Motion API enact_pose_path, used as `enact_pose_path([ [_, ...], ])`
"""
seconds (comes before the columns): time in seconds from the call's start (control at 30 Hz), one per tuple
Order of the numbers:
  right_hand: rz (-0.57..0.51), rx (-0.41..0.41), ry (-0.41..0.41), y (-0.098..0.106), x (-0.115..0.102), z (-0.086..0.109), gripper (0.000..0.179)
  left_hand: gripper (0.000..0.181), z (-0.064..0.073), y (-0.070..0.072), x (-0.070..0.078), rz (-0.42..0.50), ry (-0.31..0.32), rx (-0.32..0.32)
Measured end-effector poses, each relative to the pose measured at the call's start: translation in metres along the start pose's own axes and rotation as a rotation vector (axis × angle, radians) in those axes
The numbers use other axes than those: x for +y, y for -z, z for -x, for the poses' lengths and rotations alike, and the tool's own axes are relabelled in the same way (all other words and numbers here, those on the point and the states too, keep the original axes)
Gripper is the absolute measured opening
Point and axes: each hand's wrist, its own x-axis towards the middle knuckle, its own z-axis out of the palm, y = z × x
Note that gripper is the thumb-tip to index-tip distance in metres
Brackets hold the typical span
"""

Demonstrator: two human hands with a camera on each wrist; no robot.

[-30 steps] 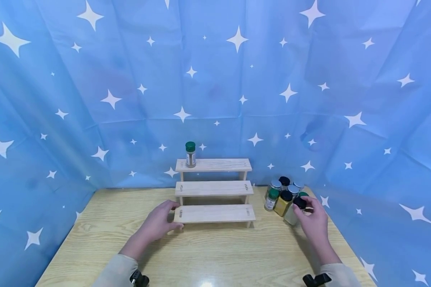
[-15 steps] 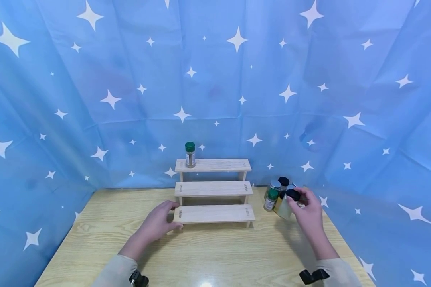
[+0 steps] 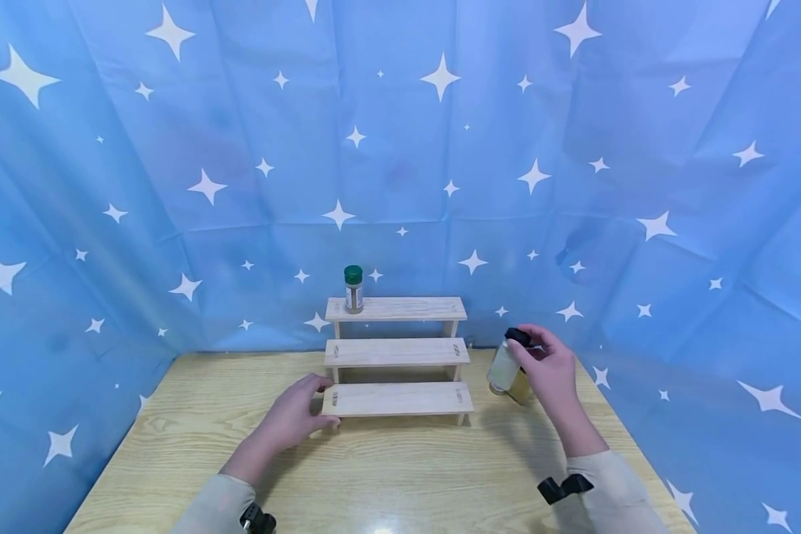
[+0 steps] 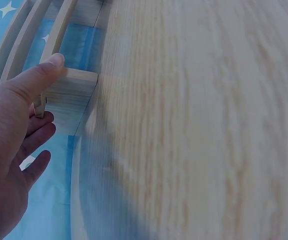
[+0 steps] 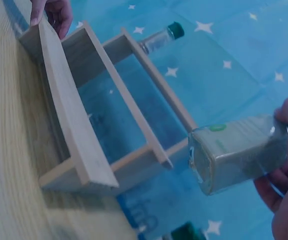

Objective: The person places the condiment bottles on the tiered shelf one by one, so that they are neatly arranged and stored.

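A three-tier wooden shelf rack (image 3: 400, 399) stands at the middle back of the table. My left hand (image 3: 294, 415) grips the left end of its lowest board, thumb on one side and fingers on the other, as the left wrist view shows. My right hand (image 3: 552, 378) holds a square clear spice jar (image 5: 239, 152) by its black cap, which shows in the head view. The jar has pale contents and is tilted, to the right of the rack. On the left of the top tier stands a green-capped spice jar (image 3: 354, 291).
A yellow jar (image 3: 521, 387) shows partly behind the right hand, which hides most of the jar group there. Another green cap (image 5: 186, 232) appears at the bottom of the right wrist view. A blue star-patterned curtain (image 3: 400, 148) hangs around the wooden table (image 3: 387, 475).
My right hand has lifted the black-capped jar from the front of the group and carried it left toward the rack. My left hand has stayed on the lowest board.
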Motion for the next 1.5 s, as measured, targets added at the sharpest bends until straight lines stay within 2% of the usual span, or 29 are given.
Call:
enact_pose_path([
  [0.33,0.014,-0.118,0.075,-0.027,-0.022,-0.017,0.038,0.078,0.000,-0.002,-0.002,-0.004,-0.004,-0.005],
  [0.6,-0.050,-0.172,0.133,-0.058,-0.040,-0.035,0.036,0.078,0.000,0.000,-0.002,0.002,0.003,0.001],
  [1.0,-0.061,-0.259,0.190,-0.102,-0.073,-0.057,0.035,0.077,0.001,0.001,0.001,0.008,0.005,0.002],
  [1.5,-0.142,-0.320,0.141,-0.148,-0.100,-0.086,0.032,0.080,0.000,-0.001,-0.004,0.009,-0.023,0.007],
])
